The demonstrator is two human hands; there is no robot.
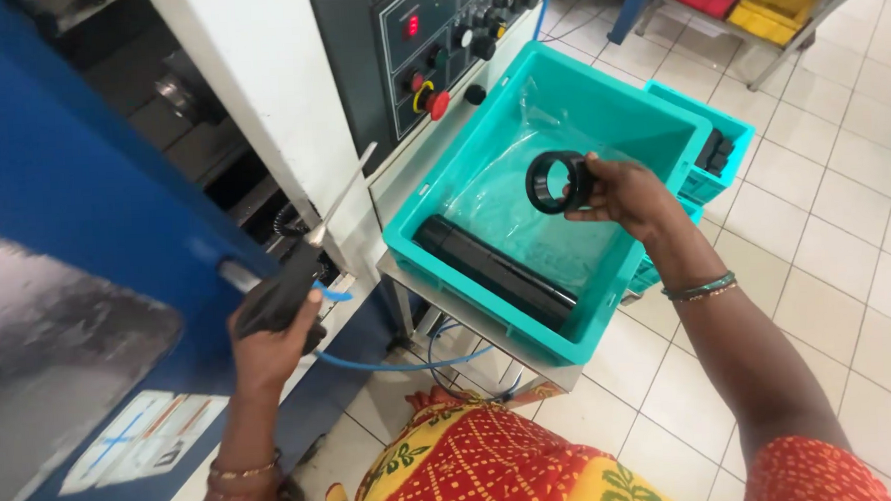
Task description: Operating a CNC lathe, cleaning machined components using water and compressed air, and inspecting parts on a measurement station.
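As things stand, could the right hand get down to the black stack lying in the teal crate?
Probably yes. The right hand hangs over the open teal crate, with nothing between it and the black stack. But its fingers already hold a black ring, so grasping would be awkward.

The crate (486,269) sits on a small stand (531,377) just right of the machine (258,78), whose control panel (436,40) stands behind it. A long tube (494,271) lies in the crate along its near-left wall, on a plastic liner (525,227). The right hand (618,191) holds a ring (558,181) above the crate's middle. The left hand (270,348) holds an air gun (301,272) left of the crate, before the machine's door (74,227). A second crate (716,148) lies right of and behind the first
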